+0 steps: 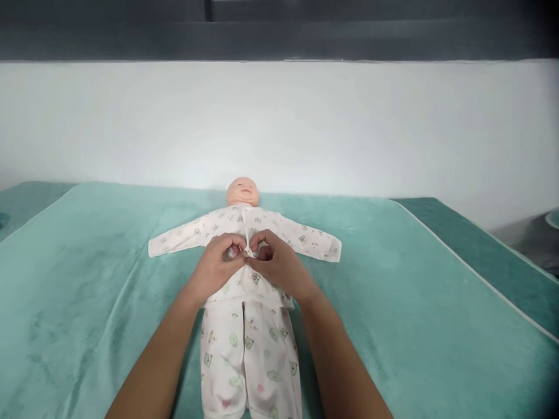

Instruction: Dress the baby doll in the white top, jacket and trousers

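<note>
A baby doll [243, 191] lies on its back, dressed in a white long-sleeved shirt [218, 222] and white trousers [266, 349], both printed with small animals. Its sleeves stretch out to either side. Over the middle of the chest, my left hand [217, 265] pinches the left side of the shirt's front opening. My right hand [279, 262] pinches the facing edge, its fingertips almost touching the left ones. A small whitish bit of the front shows between the fingertips; whether it is a button or a snap I cannot tell. The doll's hands are hidden.
The doll rests on a teal plush blanket [371, 326] with a pale seam and darker border [476, 256]. Behind it stands a white wall [279, 128] with a dark band [279, 41] above. A dark, blurred object [535, 244] is at the right edge.
</note>
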Demonstrator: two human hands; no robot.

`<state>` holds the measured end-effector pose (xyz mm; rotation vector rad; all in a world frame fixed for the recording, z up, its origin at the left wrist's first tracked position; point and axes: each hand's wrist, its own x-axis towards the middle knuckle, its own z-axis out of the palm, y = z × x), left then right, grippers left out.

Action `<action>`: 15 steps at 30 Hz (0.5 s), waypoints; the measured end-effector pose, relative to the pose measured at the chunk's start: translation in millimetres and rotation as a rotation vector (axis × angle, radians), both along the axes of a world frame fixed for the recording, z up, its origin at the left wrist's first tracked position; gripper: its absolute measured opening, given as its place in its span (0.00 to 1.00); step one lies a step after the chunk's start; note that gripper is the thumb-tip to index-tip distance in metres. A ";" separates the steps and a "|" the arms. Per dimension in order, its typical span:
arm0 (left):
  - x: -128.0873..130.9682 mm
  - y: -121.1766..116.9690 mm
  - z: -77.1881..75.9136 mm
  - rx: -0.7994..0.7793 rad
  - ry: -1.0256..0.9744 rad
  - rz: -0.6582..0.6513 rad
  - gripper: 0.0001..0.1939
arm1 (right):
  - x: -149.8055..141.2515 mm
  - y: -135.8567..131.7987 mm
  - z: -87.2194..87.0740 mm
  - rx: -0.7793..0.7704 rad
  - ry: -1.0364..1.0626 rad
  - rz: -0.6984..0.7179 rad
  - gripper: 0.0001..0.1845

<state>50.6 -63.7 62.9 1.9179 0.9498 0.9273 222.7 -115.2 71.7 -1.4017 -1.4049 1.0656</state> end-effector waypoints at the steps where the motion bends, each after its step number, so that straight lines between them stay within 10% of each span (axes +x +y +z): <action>1: 0.1 -0.6 1.3 -0.027 0.003 0.006 0.04 | 0.1 -0.1 0.0 -0.002 0.003 0.000 0.11; 9: -2.8 -1.9 1.6 -0.260 -0.213 -0.020 0.06 | 1.5 -0.8 -1.7 -0.016 0.032 0.003 0.12; 15: -6.6 1.9 -0.8 -0.122 -0.101 -0.092 0.05 | 9.7 2.1 -7.1 0.004 0.227 0.085 0.13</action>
